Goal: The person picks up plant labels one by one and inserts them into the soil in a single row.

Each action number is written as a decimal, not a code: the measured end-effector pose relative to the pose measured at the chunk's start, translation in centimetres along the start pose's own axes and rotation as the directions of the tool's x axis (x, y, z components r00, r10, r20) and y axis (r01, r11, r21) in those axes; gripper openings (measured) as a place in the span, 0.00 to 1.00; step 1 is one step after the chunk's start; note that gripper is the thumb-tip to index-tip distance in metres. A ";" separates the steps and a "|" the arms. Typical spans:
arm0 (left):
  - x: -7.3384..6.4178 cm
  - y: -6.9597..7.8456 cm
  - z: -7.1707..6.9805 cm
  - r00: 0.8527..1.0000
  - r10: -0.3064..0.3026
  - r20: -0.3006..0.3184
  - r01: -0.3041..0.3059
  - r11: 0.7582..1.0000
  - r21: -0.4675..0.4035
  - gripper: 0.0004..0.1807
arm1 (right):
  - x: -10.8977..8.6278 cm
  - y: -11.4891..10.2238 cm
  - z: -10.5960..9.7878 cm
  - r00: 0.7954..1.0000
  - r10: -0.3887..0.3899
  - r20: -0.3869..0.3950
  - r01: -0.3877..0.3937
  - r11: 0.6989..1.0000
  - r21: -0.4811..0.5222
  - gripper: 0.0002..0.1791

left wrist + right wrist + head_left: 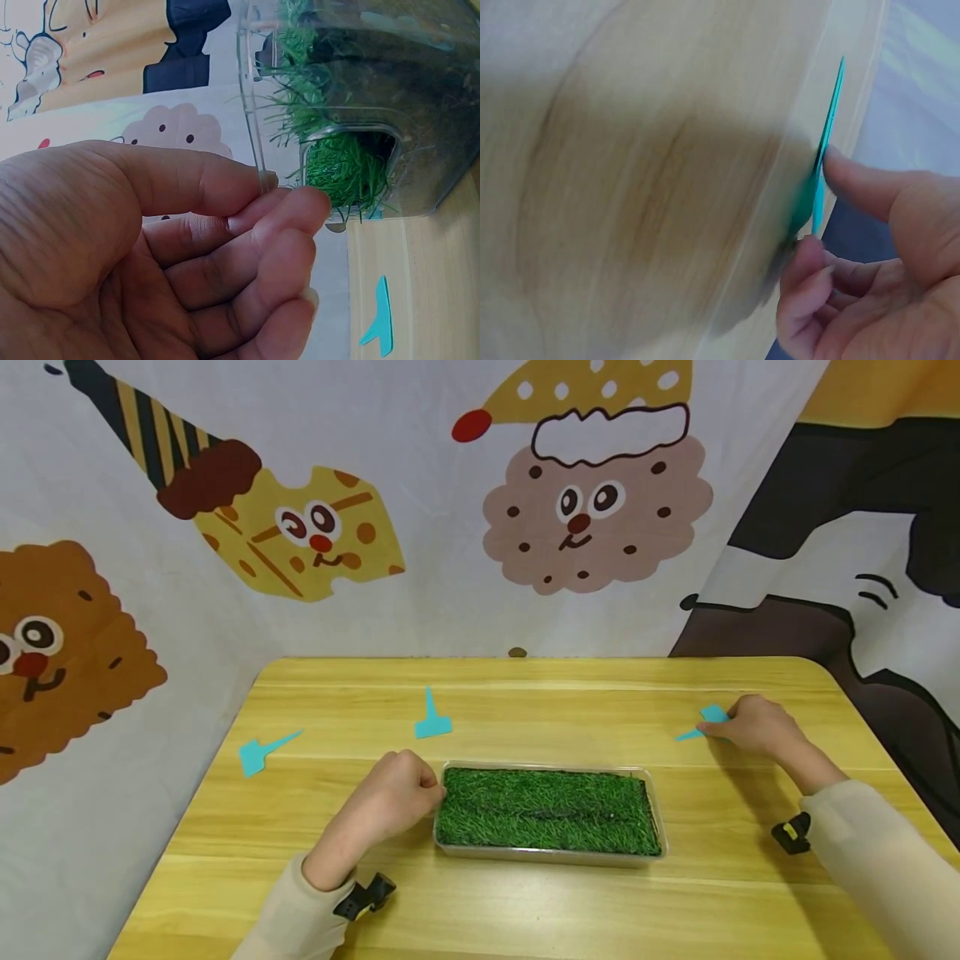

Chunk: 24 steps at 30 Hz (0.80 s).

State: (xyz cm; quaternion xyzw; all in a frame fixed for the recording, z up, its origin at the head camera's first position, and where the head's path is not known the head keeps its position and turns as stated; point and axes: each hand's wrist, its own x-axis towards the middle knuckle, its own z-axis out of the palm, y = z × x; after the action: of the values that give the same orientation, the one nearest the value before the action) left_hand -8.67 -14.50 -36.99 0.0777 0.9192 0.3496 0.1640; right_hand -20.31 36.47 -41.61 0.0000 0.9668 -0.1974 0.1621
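A clear plastic box (551, 857) stands on the table, filled to the top with green artificial grass (540, 831). My left hand (397, 793) is at its left end; in the left wrist view, thumb and forefinger pinch the box's rim (253, 120), above an opening that grass pokes through. On the right, my right hand (761, 727) pinches a teal plant label (715, 714), its thin stem pointing left. In the right wrist view that label (829, 120) stands edge-on between thumb and fingers, close over the wood.
Two more teal labels lie on the table (525, 910): one label (432, 725) behind the box, another label (253, 757) at the far left. A cartoon-printed cloth (442, 610) rises behind the table's back edge. Dark straps (366, 897) circle both wrists.
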 end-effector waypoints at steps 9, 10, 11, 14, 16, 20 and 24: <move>-0.1 0.1 0.0 1.000 0.016 -0.004 -0.016 1.000 -0.006 0.31 | -0.6 0.3 -0.8 0.993 -0.050 -0.110 0.057 0.996 0.066 0.26; -0.1 0.1 0.0 1.000 0.015 -0.004 -0.015 1.000 -0.005 0.31 | -0.7 0.3 -1.0 0.992 -0.047 -0.117 0.056 0.995 0.077 0.25; -0.1 0.1 0.0 1.000 0.013 -0.004 -0.013 1.000 -0.005 0.31 | -0.8 0.3 -1.1 0.991 -0.044 -0.124 0.056 0.994 0.090 0.25; -0.1 0.1 0.0 1.000 0.008 -0.004 -0.008 1.000 -0.006 0.31 | -1.1 0.1 -1.5 0.991 -0.037 -0.125 0.055 0.989 0.140 0.23; -0.1 0.1 0.0 1.000 0.006 -0.004 -0.006 1.000 -0.007 0.31 | -1.2 -0.1 -1.8 0.992 -0.033 -0.123 0.054 0.984 0.169 0.21; -0.1 0.0 0.0 1.000 -0.002 -0.005 0.002 1.000 -0.008 0.31 | -1.6 -0.6 -2.4 0.994 -0.034 -0.108 0.055 0.979 0.198 0.19; -0.1 0.0 0.1 1.000 -0.009 -0.005 0.009 1.000 -0.007 0.31 | -2.0 -1.0 -2.9 0.993 -0.053 -0.110 0.073 0.978 0.195 0.20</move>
State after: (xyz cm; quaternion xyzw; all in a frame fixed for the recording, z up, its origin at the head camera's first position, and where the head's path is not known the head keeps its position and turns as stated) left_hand -8.55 -14.51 -37.01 0.0721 0.9186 0.3524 0.1635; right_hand -19.35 36.79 -38.12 -0.0042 0.9489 -0.2978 0.1045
